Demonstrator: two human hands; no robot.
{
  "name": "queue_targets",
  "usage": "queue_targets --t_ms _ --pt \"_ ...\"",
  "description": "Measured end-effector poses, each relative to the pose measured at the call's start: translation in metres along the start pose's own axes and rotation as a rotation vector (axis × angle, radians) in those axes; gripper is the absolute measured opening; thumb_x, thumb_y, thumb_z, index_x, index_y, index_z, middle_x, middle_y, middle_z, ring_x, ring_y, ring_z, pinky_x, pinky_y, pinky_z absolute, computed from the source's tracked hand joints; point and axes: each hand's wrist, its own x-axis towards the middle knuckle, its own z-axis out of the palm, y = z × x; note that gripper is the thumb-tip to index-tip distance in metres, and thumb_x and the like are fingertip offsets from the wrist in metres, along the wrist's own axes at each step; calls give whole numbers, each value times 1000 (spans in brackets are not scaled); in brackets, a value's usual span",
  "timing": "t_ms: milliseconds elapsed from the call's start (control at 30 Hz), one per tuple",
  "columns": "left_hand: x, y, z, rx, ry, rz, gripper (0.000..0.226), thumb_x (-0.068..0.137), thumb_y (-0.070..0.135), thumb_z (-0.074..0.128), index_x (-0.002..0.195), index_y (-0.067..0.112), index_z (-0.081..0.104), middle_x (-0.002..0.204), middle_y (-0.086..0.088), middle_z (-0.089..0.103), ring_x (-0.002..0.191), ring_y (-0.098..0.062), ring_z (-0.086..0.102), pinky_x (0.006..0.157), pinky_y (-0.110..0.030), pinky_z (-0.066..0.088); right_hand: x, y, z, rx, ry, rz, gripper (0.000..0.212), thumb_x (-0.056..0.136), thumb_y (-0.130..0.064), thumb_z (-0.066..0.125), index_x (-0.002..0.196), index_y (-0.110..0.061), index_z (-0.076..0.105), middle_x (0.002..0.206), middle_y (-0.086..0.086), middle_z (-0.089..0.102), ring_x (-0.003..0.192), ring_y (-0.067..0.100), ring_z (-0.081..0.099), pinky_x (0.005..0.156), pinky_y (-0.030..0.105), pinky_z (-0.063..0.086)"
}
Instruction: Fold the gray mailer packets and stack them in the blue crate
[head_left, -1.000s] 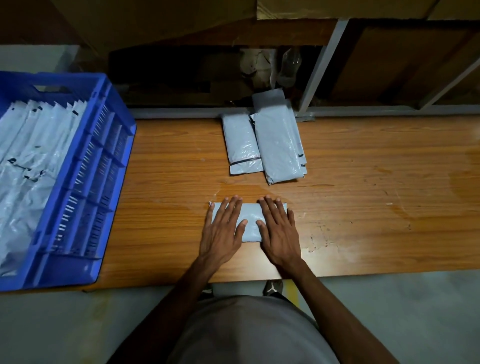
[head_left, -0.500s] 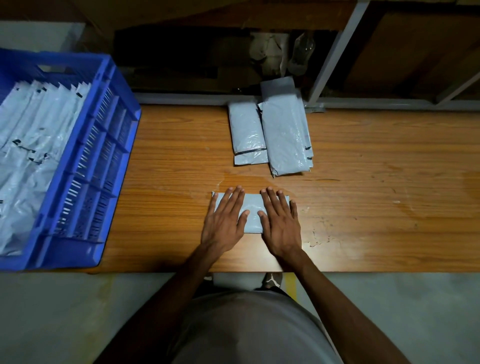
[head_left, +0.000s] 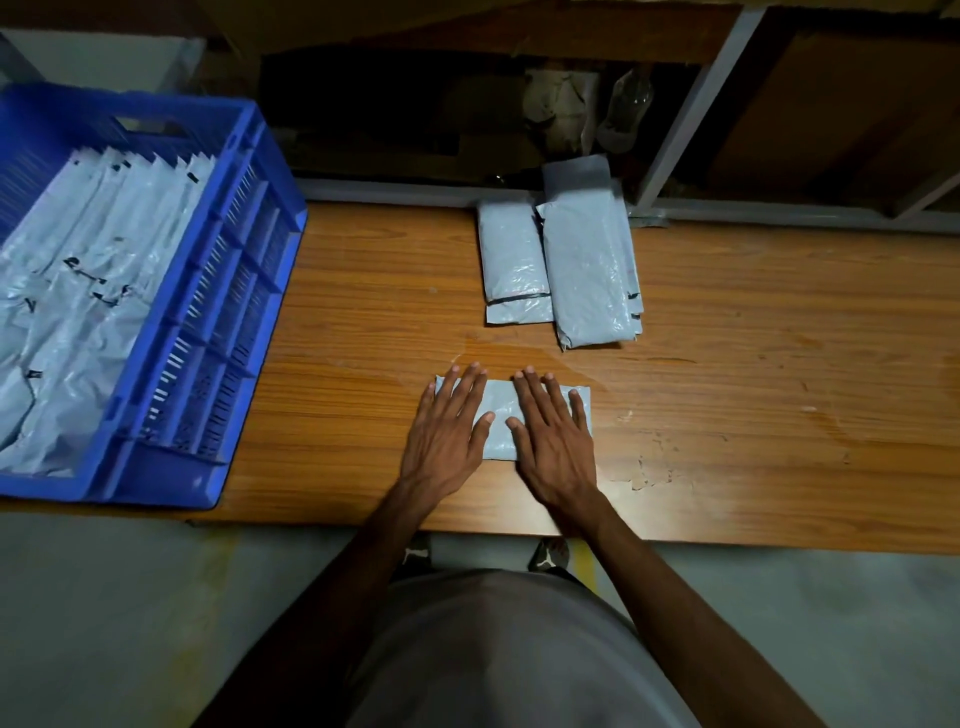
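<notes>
Both flat and unclenched, left hand (head_left: 441, 434) and right hand (head_left: 556, 441) pressing one folded packet (head_left: 497, 410) near the table's (head_left: 779, 389) front edge. Beyond, two packet piles (head_left: 566, 260) at the far edge; left, one blue crate (head_left: 208, 322) of stacked packets, bare wood between.

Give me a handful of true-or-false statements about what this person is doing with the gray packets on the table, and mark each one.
1. Both hands lie flat on one gray packet near the table's front edge. True: the left hand and right hand press it with straight fingers.
2. The blue crate holds nothing. False: it already holds many gray packets.
3. The crate sits at the person's left. True.
4. The unfolded packets lie inside the crate. False: they lie on the wooden table, at its far edge, beyond the hands.
5. The right hand is lifting a packet into the air. False: it rests on the packet on the table.
</notes>
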Motion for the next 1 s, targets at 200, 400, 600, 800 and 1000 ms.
queue_targets --t_ms 200,400,600,800,1000 --pt "0 0 1 10 47 18 61 112 44 28 166 16 22 173 0 18 161 -14 5 130 -48 2 1 0 1 -2 4 -6 60 113 -42 29 168 -25 14 175 -6 12 162 15 3 131 46 7" --pt "3 -1 2 -54 2 9 61 112 43 29 165 14 21 173 -1 16 161 -14 4 131 -45 7 3 -1 -1 -7 -21 3 59 113 -43 29 168 -26 14 175 -7 13 162 15 4 131 44 6" --pt "4 0 -2 -18 -56 -9 62 112 46 22 166 16 17 174 3 12 161 -12 0 131 -45 4 6 -3 -4 36 -84 31 59 113 -45 24 168 -29 12 175 -8 10 162 12 -1 131 44 2" --pt "11 -4 -33 -64 -257 -13 62 111 45 28 167 27 9 173 11 -2 159 -9 -8 128 -45 -11 13 22 -25 369 -168 31 64 107 -40 36 165 -14 27 175 4 14 162 21 2 130 48 12" --pt "27 0 -72 -149 -185 -27 54 83 32 72 134 28 57 154 4 51 156 -17 21 128 -48 6 31 9 -61 125 -210 21 49 93 -27 72 137 -17 54 149 9 54 156 31 27 124 54 19"
